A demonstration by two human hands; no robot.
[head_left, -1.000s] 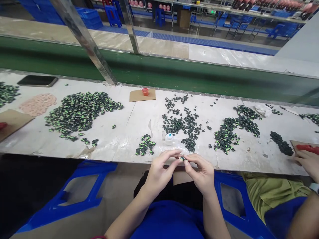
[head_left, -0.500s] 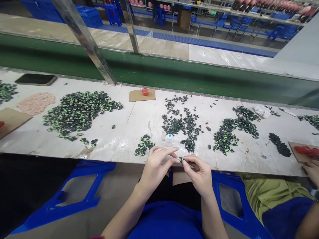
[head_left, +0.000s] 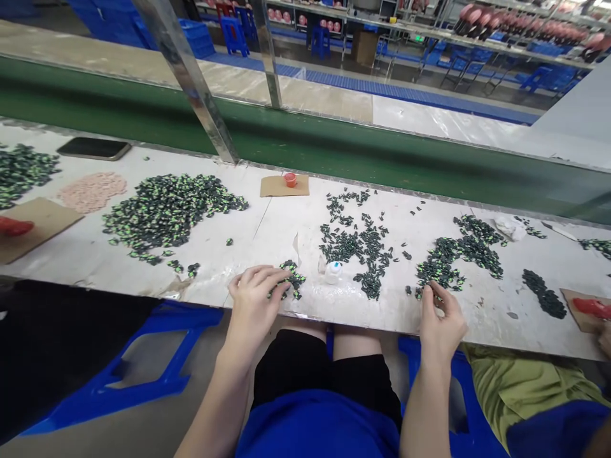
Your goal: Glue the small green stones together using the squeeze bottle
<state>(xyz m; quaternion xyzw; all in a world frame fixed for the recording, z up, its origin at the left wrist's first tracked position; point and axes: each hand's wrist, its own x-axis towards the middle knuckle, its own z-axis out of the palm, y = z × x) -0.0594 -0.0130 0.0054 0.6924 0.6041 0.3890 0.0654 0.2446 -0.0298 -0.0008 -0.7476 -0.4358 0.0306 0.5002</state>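
Observation:
My left hand (head_left: 256,298) is over a small pile of dark green and bright green pieces (head_left: 296,280) near the front edge of the table. Its fingers are bent and stand a little apart from the thumb, with no held piece visible. At the near side of a larger pile of black and bright green pieces (head_left: 440,267), my right hand (head_left: 443,321) has thumb and forefinger pinched together. Whatever lies between those fingertips is too small to make out. Between the hands stand a small white bottle with a blue tip (head_left: 333,272) and scattered plain dark pieces (head_left: 370,245).
Left lie a big heap of green-black pieces (head_left: 167,213), pale pink pieces (head_left: 93,192) and a phone (head_left: 94,148). A red cup (head_left: 290,180) sits on cardboard (head_left: 272,186) behind. A metal post (head_left: 195,89) rises at the table's back edge. A co-worker (head_left: 534,388) sits at right.
My hands, together at a small green-black piece before, have parted. The left went left to the small pile, the right went right to the larger pile. The view shifted slightly.

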